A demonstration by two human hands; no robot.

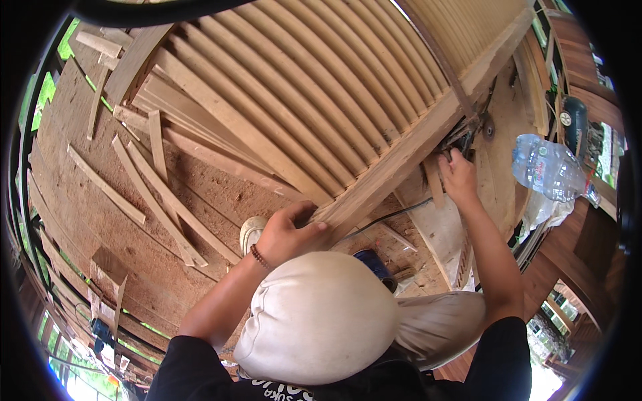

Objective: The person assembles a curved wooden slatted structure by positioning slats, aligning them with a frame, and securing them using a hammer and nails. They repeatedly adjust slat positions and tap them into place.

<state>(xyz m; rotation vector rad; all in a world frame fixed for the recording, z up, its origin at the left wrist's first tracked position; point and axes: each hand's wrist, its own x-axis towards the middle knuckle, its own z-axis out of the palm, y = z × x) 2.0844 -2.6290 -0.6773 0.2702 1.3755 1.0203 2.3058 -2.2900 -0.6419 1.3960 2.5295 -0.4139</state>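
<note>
A louvred wooden panel (287, 87), with many slanted slats set in a frame, lies tilted in front of me. My left hand (291, 230) grips the near corner of its frame, the thumb on top and the fingers curled round the end. A long metal bar clamp (435, 53) spans the panel and reaches past its right-hand rail (401, 150). Beside that rail my right hand (460, 177) is closed on a dark metal part at the clamp's end. Its exact shape is partly hidden by my fingers.
Loose wooden strips (160, 194) and sawdust lie on the plank floor to the left. A clear plastic bottle (545, 167) is at the right, near a dark green power tool (574, 123). A dark cable (394, 212) runs under the panel. A blue can (374, 266) is by my knee (328, 314).
</note>
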